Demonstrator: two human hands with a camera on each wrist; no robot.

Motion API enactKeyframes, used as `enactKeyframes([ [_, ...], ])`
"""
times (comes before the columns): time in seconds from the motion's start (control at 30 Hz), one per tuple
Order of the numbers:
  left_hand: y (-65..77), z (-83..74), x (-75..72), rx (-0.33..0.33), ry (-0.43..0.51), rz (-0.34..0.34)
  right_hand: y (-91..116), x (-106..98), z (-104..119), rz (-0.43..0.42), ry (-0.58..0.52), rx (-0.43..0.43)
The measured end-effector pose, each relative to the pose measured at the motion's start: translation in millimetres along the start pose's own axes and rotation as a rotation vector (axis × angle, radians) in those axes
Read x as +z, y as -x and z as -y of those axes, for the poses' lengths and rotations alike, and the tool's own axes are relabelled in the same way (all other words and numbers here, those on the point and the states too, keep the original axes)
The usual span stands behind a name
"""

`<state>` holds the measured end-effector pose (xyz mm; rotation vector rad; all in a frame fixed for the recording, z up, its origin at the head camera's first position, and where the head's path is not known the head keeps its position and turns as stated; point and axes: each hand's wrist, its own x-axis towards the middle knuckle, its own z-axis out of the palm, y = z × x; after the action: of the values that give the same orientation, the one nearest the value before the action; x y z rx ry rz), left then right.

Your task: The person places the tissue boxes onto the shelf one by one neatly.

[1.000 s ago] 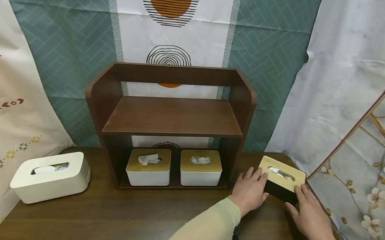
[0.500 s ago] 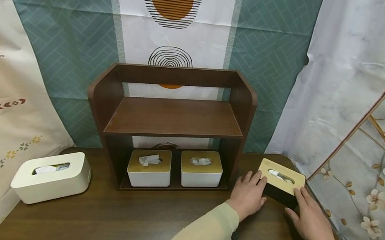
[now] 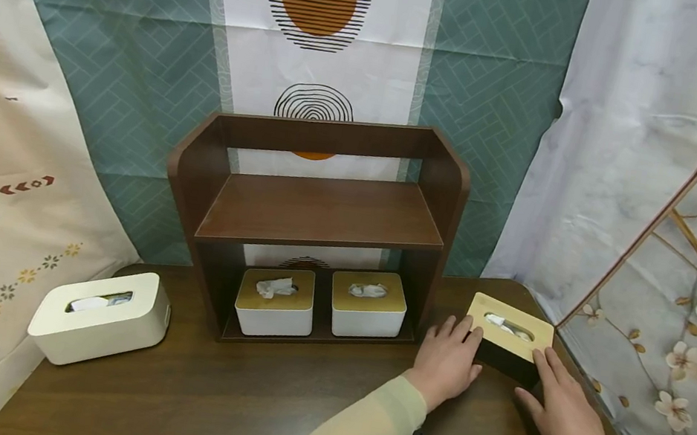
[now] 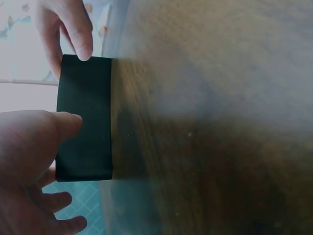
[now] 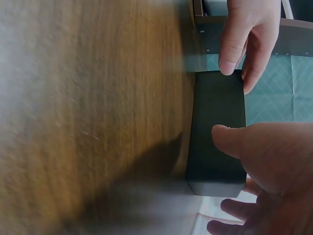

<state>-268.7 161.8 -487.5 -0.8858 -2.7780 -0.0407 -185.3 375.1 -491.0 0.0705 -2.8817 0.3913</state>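
A black tissue box (image 3: 506, 361) with a pale wooden lid (image 3: 494, 336) is at the right side of the table; white tissue shows in its oval opening. My left hand (image 3: 446, 356) grips its left end, fingertips at the lid's edge. At the opposite end my right hand (image 3: 566, 408) holds it the same way. In the left wrist view my left thumb (image 4: 68, 125) lies across the dark front (image 4: 88, 93), with the fingers partly hidden behind. The right wrist view shows my right thumb (image 5: 227, 137) on that same dark face (image 5: 215, 103).
A dark brown two-tier shelf (image 3: 322, 213) stands at the back middle. Two white tissue boxes with wooden lids, one left (image 3: 274, 321) and one right (image 3: 366, 322), sit on its lower level. A cream tissue box (image 3: 101, 335) lies at the table's left. Curtains (image 3: 679, 222) border the table (image 3: 212, 408).
The black tissue box has shifted slightly toward me between both hands, which stay at its ends. The head view has turned a little to the left.
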Motion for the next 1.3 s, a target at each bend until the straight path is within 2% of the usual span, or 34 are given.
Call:
enactKeyframes([
  [0.23,13.6,0.9,-0.6,-0.004,0.032,0.007,9.9,3.0,3.6,-0.014,-0.034,-0.014],
  [0.43,20.0,1.4,-5.2,0.011,0.042,-0.015,16.5,3.9,6.8,-0.038,-0.041,-0.018],
  [0.53,18.5,1.6,-6.4,-0.002,0.092,-0.029,17.6,4.2,7.9,-0.033,-0.056,0.005],
  [0.77,9.9,4.5,-2.9,-0.09,0.296,-0.043,11.0,4.0,9.8,-0.083,-0.103,0.07],
  [0.9,4.8,4.7,0.0,-0.124,0.384,-0.038,6.6,2.8,10.4,-0.05,-0.148,0.107],
  [1.17,-1.6,5.1,12.2,-0.159,0.513,-0.005,1.2,7.6,7.6,-0.017,-0.225,0.164],
  [1.3,-4.0,5.7,16.6,-0.163,0.533,-0.002,-1.8,10.5,8.5,-0.02,-0.244,0.18],
])
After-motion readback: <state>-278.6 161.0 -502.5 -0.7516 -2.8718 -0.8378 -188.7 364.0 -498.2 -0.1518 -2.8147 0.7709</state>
